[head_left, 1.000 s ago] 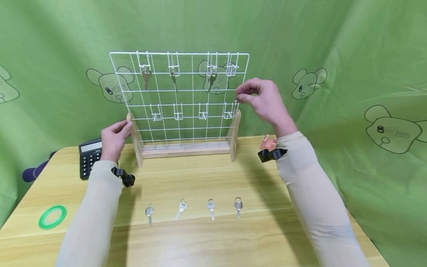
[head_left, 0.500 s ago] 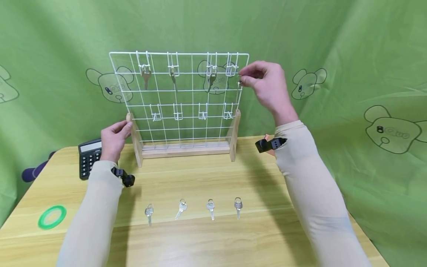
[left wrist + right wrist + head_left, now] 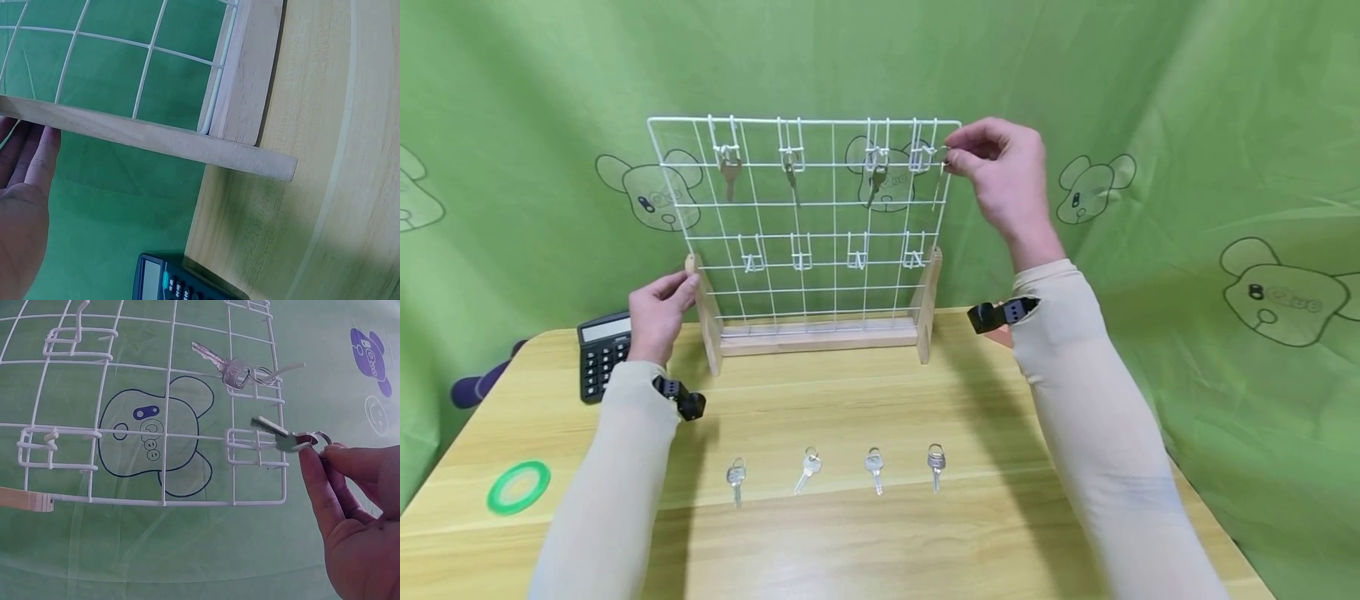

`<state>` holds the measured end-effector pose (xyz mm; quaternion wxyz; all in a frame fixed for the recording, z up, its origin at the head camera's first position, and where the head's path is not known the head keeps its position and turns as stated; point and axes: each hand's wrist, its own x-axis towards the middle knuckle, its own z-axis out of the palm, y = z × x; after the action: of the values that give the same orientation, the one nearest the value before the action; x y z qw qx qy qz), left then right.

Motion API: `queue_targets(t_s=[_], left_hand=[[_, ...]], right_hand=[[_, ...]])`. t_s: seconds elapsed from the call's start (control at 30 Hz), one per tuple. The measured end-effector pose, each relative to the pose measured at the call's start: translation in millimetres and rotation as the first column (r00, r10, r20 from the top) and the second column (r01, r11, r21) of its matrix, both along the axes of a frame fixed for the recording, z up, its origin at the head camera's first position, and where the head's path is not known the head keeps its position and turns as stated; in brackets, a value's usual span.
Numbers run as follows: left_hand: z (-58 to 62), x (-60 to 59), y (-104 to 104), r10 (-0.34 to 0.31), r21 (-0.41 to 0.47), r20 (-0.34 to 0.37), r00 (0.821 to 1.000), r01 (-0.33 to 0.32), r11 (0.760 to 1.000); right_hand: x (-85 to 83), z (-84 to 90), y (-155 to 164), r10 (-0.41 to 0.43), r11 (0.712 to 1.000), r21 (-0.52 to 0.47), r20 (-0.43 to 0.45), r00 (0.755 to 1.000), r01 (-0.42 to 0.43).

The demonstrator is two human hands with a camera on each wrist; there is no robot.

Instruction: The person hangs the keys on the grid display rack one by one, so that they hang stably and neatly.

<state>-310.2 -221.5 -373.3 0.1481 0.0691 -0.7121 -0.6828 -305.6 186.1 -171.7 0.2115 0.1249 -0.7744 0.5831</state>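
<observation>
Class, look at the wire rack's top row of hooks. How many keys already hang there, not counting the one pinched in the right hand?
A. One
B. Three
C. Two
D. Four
B. Three keys hang on the rack; the right hand holds a fourth key beside the last hook.

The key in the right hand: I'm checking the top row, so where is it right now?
In the head view, the key is pinched by the right hand at the wire rack's top right corner, beside the empty rightmost top hook.
</observation>
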Motion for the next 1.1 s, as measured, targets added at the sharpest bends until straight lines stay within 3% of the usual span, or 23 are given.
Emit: queue_targets(t_s=[0.3,0.83,0.97,1.1], left_hand=[[-3.7,-1.6,0,0.005,0.069,-0.027,1.0,-0.003,0.998],[-6.3,-0.1,-1,0.002,0.007,-0.015,1.0,-0.002,1.0],[-5.0,-2.0,-1,-0.004,0.013,-0.018,1.0,0.004,1.0],[-3.2,-2.3,-2,-0.012,0.002,-0.024,1.0,0.012,1.0]], right_hand=[[-7.6,0.1,-3,-0.019,1.0,-0.011,0.025,1.0,0.019],[-11.0,-9.5,-2,0.001,1.0,0.025,0.086,0.996,-0.003],[-7.6,-18.4,4,-0.036,0.993,0.117,0.098,0.995,0.025],[-2.8,-36.7,12,-0.073,0.963,0.268,0.127,0.989,0.036]])
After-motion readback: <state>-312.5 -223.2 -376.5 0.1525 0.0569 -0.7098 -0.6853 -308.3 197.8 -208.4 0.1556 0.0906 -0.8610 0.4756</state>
